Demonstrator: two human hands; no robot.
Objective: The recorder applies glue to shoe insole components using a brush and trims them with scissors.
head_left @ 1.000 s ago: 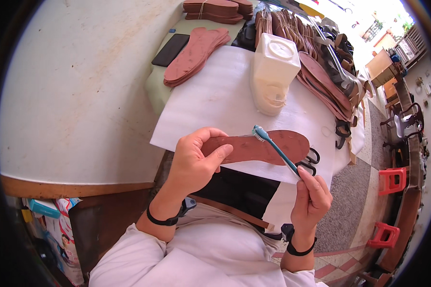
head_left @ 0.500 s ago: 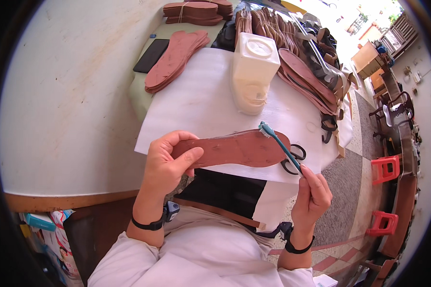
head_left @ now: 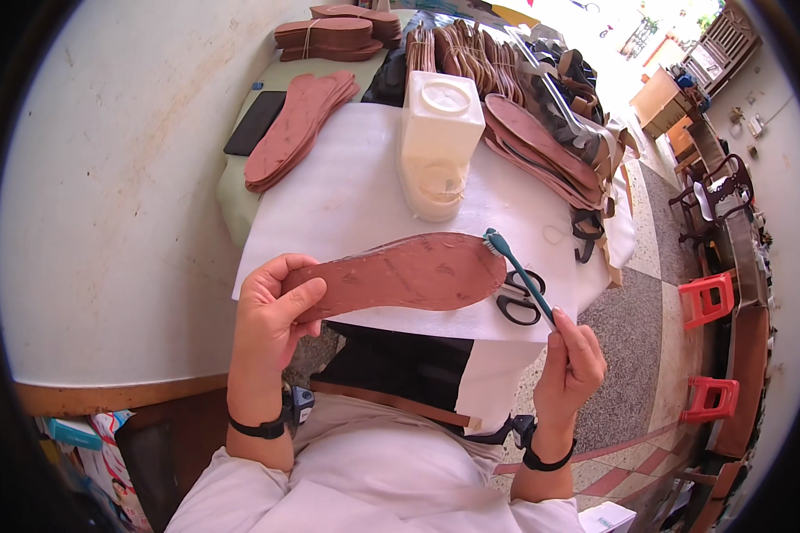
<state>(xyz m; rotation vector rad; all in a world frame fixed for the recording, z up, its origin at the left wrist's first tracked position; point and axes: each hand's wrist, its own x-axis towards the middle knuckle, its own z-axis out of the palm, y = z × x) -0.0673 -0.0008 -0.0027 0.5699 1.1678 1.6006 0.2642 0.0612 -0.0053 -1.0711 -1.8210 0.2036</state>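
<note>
Above the white sheet [head_left: 347,204], left hand [head_left: 271,315] fingers grip a brown insole [head_left: 400,274] — right hand [head_left: 571,364] fingers clasp a teal toothbrush [head_left: 517,274].

The flat leather insole [head_left: 400,275] I hold is reddish brown, mottled with darker smears. My toothbrush [head_left: 517,275] is teal with pale bristles. The plastic jug [head_left: 437,142] is creamy white, on a plain white sheet [head_left: 347,195]. The scissors [head_left: 520,298] have black handles. Stacked insoles [head_left: 298,129] are the same reddish brown. My wristbands [head_left: 258,428] are black, and the stools [head_left: 707,298] are red.
</note>
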